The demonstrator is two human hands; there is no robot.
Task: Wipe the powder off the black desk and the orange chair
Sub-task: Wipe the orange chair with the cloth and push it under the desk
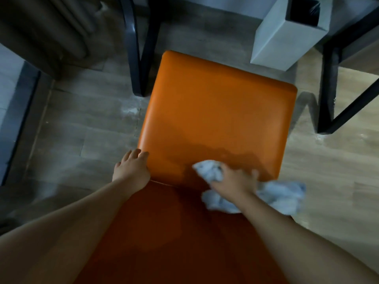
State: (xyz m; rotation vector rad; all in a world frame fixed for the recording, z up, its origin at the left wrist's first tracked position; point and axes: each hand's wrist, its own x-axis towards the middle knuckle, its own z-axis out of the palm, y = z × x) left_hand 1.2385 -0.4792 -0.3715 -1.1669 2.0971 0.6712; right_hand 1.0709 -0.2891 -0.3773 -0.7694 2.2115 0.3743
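Chair (pixel 215 119): orange seat fills the centre of the head view, its backrest nearest me, black desk legs (pixel 135 58) beyond. No powder shows on the seat; white traces lie on the floor (pixel 131 110) to its left. Risk: my sweep at the near right edge may push powder onto the floor, and the cloth (pixel 211 171), trailing off that edge, may slip from under my palm. My right hand (pixel 233 181) presses the crumpled cloth down, fingers curled over it. My left hand (pixel 132 168) rests fingers spread on the near left corner, steadying.
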